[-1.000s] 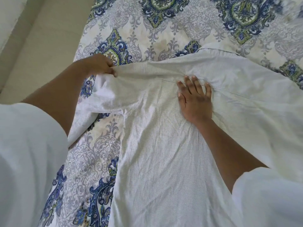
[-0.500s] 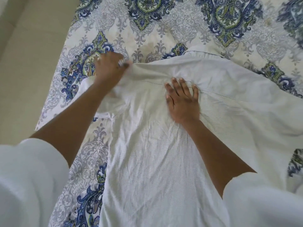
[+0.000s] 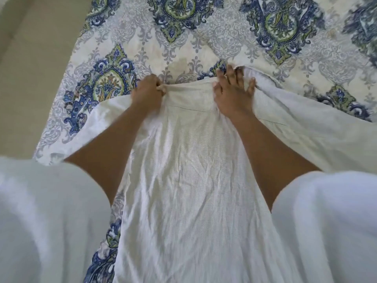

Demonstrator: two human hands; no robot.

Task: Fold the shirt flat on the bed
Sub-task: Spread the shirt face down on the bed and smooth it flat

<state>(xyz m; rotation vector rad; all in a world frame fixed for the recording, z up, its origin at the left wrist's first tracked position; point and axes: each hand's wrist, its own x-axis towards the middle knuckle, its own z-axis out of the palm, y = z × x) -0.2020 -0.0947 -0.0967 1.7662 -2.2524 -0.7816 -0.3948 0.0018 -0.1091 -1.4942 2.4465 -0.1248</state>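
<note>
White woven cotton shirt (image 3: 189, 190) on patterned blue-green bedspread (image 3: 130, 48) — hem cut off below. Left hand (image 3: 148, 92) pinches top edge; right hand (image 3: 232, 94) spread flat, fingertips blurred.

A plain beige floor (image 3: 30, 68) runs along the left of the bed (image 3: 224, 48), which is covered in a cream print of blue, green and grey medallions. The light is soft and even.

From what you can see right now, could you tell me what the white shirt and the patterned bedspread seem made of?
White shirt: thin woven cloth, probably cotton, matte; a fine grid weave and soft creases show. Patterned bedspread: smooth printed cloth, matte, fibre unclear; the blue-green medallions lie flat, with no pile.
</note>
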